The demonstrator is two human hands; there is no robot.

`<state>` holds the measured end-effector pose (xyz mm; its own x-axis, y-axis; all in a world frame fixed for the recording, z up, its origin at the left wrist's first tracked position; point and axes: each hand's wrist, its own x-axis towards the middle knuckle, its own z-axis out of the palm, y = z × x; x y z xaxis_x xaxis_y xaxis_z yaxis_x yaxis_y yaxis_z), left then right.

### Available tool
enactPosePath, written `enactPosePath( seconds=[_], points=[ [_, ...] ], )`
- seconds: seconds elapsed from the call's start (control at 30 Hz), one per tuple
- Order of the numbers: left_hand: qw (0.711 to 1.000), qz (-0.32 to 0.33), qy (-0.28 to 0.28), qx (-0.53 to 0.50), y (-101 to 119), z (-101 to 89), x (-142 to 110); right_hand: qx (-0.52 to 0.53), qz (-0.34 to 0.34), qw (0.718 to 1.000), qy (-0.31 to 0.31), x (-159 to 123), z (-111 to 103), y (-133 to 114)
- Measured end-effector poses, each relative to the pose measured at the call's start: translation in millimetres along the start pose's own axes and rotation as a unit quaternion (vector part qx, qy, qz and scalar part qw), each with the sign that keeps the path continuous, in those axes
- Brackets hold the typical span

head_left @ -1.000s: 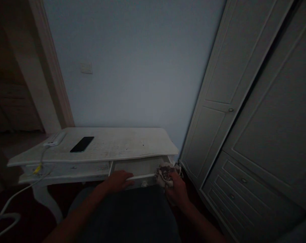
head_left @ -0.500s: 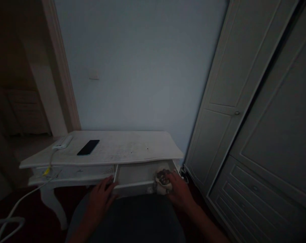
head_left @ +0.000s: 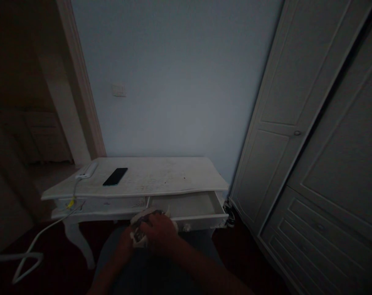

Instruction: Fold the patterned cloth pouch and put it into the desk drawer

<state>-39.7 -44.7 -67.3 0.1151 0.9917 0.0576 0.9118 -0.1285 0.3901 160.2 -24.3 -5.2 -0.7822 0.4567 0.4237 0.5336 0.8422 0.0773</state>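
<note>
A small patterned cloth bundle [head_left: 140,223] sits between both hands, just in front of the white table's [head_left: 149,180] front edge. My right hand [head_left: 161,232] lies on top of it with fingers curled round it. My left hand [head_left: 125,246] is under and left of the bundle, mostly hidden, touching it. The right-hand drawer [head_left: 192,213] of the table stands pulled out and looks bare inside. The room is dim.
A black phone [head_left: 115,176] and a white power strip [head_left: 87,170] lie on the table's left part; a white cable [head_left: 35,241] trails to the floor. A tall white wardrobe [head_left: 311,143] fills the right side. A doorway opens at the left.
My right hand has carried the cloth bundle from the drawer's right end leftward to the middle. My left hand left the drawer front and met it. The drawer stands further out.
</note>
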Motion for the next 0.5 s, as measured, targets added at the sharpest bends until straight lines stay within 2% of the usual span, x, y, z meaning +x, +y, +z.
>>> enactPosePath(
  seconds=[0.1,0.2,0.27,0.37,0.5],
  points=[
    [0.998,0.019,0.053,0.000,7,-2.9,-1,-0.023,0.030,0.998,-0.044,-43,-22,30],
    [0.999,0.006,0.046,0.018,15,-5.3,-2,-0.050,0.100,0.991,-0.072,-88,-44,60],
    [0.999,-0.006,0.043,0.024,17,-5.2,-2,-0.065,0.122,0.986,-0.092,-104,-51,69],
    [0.999,-0.004,0.043,0.014,15,-4.4,-1,-0.056,0.095,0.989,-0.098,-98,-43,61],
    [1.000,0.010,0.021,-0.011,11,-6.9,-1,-0.023,0.016,0.999,-0.034,-49,-3,21]
  ],
)
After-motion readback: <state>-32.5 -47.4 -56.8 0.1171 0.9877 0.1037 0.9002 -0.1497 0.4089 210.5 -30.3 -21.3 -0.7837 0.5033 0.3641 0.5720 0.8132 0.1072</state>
